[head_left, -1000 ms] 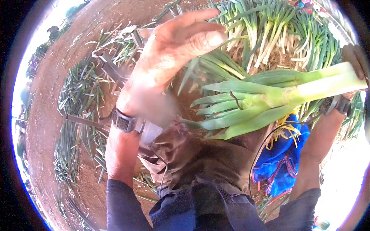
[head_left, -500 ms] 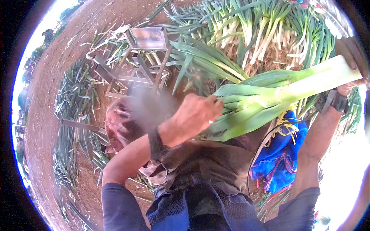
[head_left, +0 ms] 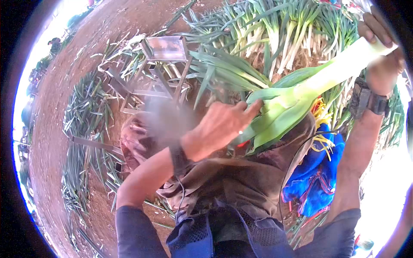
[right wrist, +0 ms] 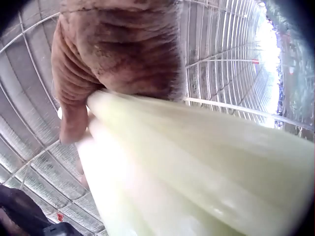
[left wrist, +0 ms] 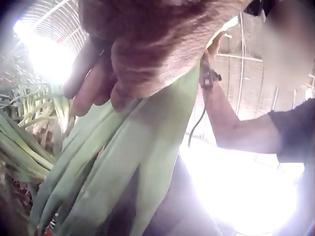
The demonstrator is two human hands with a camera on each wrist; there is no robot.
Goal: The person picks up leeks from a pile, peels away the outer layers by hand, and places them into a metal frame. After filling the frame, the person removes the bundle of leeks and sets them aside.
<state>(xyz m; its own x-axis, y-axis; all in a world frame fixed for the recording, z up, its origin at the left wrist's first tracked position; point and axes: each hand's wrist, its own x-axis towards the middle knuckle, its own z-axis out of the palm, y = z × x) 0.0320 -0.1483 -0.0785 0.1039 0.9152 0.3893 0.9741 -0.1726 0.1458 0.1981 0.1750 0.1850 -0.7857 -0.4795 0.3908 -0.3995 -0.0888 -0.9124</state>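
In the head view a thick leek [head_left: 297, 92] slants from lower left up to the right, leaves down and white end up. My right hand [head_left: 380, 60] grips its white end; in the right wrist view that hand [right wrist: 118, 54] lies against the pale stalks [right wrist: 187, 162]. My left hand [head_left: 221, 129] holds the green leaves, index finger stretched over them, thumb hidden. The left wrist view has the hand [left wrist: 152, 49] over the leaves [left wrist: 128, 152], its fingers bent at their left edge. A small red thing [head_left: 243, 144] shows beneath the left hand.
Leeks [head_left: 297, 38] stand in a row at the back, with a loose bunch [head_left: 228, 69] before them. A metal frame stool [head_left: 165, 49] stands back left, cut leaves [head_left: 86, 103] lie farther left, and a blue bag with yellow ties [head_left: 309, 185] is by the right knee.
My left hand came down from above onto the leaves, then shifted slightly right. My right hand has risen with the white end, so the leek tilts more steeply.
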